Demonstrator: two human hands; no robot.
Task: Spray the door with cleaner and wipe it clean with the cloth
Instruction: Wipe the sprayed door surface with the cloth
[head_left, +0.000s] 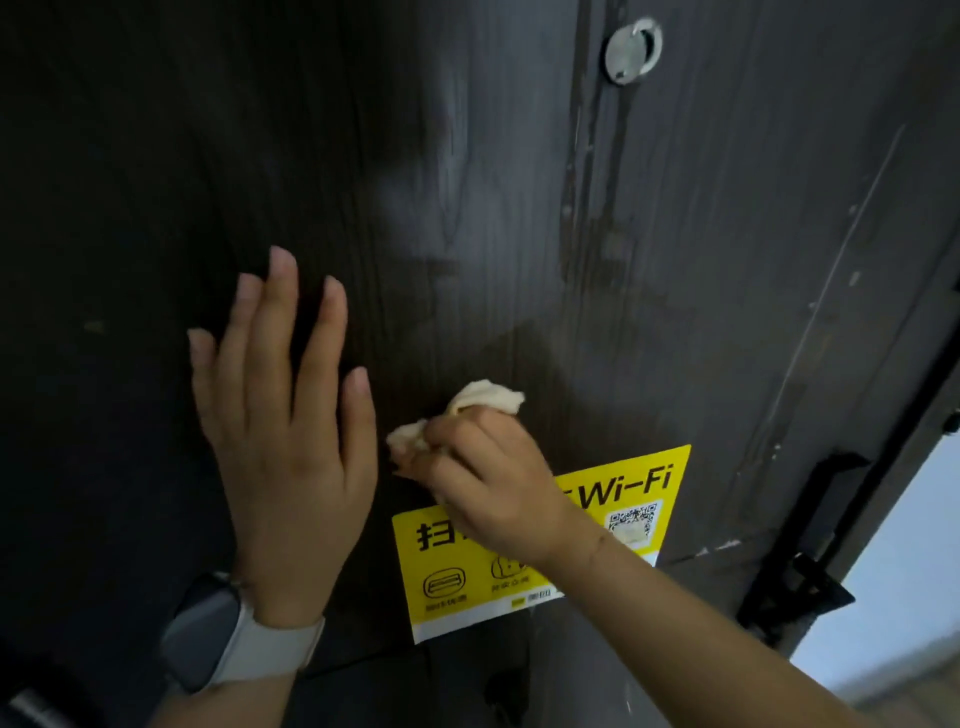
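Observation:
A dark wood-grain door (467, 182) fills the view, with pale smeared patches in its middle. My right hand (488, 478) is shut on a crumpled cream cloth (483, 397) and presses it against the door just above a yellow Wi-Fi sticker (519, 545). To the left of the cloth, my left hand (283, 431) lies flat on the door with its fingers spread and holds nothing. A watch (223, 631) with a pale strap sits on that wrist. No spray bottle is in view.
A round metal peephole cover (632, 50) sits high on the door. A black door handle and latch (805, 551) stand at the door's right edge. Beyond that edge a bright gap (893, 571) shows a pale floor outside.

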